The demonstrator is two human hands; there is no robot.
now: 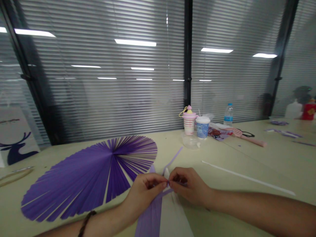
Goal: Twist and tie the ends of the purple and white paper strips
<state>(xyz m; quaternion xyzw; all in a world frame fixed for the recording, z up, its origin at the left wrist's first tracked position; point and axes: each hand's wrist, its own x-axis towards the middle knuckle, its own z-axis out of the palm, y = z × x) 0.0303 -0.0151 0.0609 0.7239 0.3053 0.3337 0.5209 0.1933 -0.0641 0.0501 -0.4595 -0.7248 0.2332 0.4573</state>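
Low in the middle of the head view, my left hand (145, 189) and my right hand (191, 185) meet fingertip to fingertip. Both pinch a thin purple strip (174, 156), whose free end sticks up and away to the right. The exact spot between the fingertips is small and partly hidden. Under my hands lie flat, lighter purple strips (149, 220) and a white sheet (174, 219) beside them. A small white tip (166, 172) shows just behind my fingers; what it belongs to is hidden. Left of my hands a large fan of purple strips (81, 177) spreads round a centre.
A long white strip (247, 177) lies to the right. Farther back stand a pink striped cup (189, 124), a blue paper cup (202, 127) and a water bottle (228, 115). A pink-handled brush (249, 138) lies nearby. At left are a white bag (17, 138) and scissors-like handles (16, 174).
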